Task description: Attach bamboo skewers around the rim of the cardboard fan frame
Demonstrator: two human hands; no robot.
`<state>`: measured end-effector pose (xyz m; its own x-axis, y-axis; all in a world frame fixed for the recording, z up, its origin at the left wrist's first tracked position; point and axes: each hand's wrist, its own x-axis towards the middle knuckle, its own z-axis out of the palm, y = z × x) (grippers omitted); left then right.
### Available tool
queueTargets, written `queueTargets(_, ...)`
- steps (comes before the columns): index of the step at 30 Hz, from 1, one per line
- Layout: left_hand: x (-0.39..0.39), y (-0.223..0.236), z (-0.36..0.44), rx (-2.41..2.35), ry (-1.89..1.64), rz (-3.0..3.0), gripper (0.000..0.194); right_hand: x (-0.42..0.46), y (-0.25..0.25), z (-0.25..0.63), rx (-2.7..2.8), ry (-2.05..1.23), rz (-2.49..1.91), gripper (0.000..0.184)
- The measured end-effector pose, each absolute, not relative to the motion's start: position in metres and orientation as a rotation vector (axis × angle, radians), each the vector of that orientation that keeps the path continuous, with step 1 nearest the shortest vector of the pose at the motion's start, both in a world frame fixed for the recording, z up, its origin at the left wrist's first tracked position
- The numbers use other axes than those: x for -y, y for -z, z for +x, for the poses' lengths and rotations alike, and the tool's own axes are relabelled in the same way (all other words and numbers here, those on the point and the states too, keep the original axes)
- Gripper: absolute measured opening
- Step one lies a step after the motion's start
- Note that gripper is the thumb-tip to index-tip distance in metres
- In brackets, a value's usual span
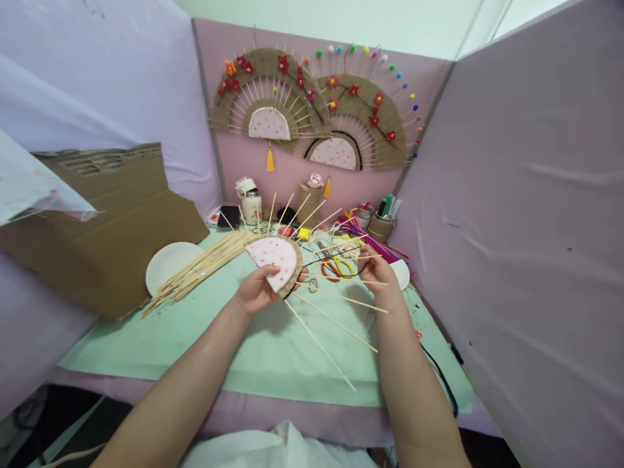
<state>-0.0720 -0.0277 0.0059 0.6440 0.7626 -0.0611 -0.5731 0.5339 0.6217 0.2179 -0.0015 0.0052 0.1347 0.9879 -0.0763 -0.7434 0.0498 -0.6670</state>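
Above the green table [292, 367], a small fan [277, 255], gripped at its near end by the left hand [258, 290], with straight edge slanted from far left to near right and sticks [320, 345] spread forward and rightward. Across some sticks, from the curved edge to the right hand [374, 263], a black cord [331, 257], pinched there.

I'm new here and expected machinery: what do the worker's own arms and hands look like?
The left hand and right hand are human and ungloved. Both forearms are bare, with no sleeve, watch or bracelet showing. White clothing shows at the lap.
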Motion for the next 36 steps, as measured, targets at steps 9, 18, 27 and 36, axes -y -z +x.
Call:
queueTargets(9, 0.034, -0.002, -0.069, -0.234, -0.685, 0.635, 0.060, -0.007, 0.010, 0.191, 0.520, -1.370, -0.617, 0.023)
queueTargets(18, 0.043, 0.004, -0.061, -0.166, -0.535, 0.732, 0.049, -0.003, 0.016, 0.173, 0.711, -1.381, -0.562, 0.024)
queueTargets(27, 0.049, 0.006, -0.050, -0.194, -0.610, 0.719, 0.062, 0.001, 0.009, 0.174, 0.633, -1.360, -0.622, 0.020)
queueTargets(36, 0.043, 0.013, -0.054, -0.251, -0.665, 0.675, 0.053, 0.003, 0.001, 0.190, 0.559, -1.380, -0.619, 0.023)
